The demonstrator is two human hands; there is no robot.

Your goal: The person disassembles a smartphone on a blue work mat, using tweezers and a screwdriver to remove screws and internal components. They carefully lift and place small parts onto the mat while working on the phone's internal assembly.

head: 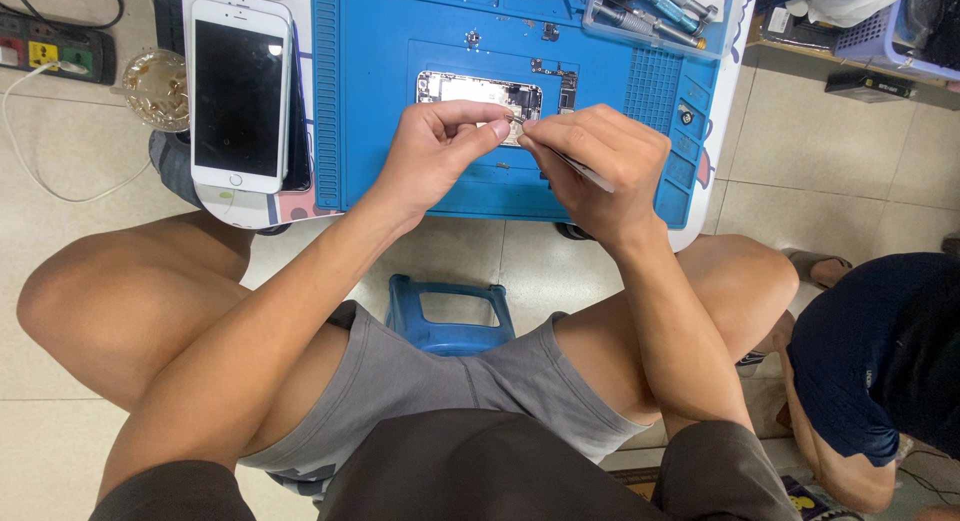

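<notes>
- Setting: tiled floor, with a small white tabletop carrying a blue work mat.
- Opened phone body lies near the middle of the mat, internals facing up.
- Left hand: thumb and fingers pinched shut on a small pale part — held just above the near edge of the phone body.
- Right hand: closed around a thin metal tool (its type cannot be told), tip meeting the pale part.
- White smartphone lies screen-up on the tabletop, left of the mat.
- Clear tray of tools sits at the mat's far right corner.
- Blue stool stands between the knees.
- Another person sits at the right edge.
</notes>
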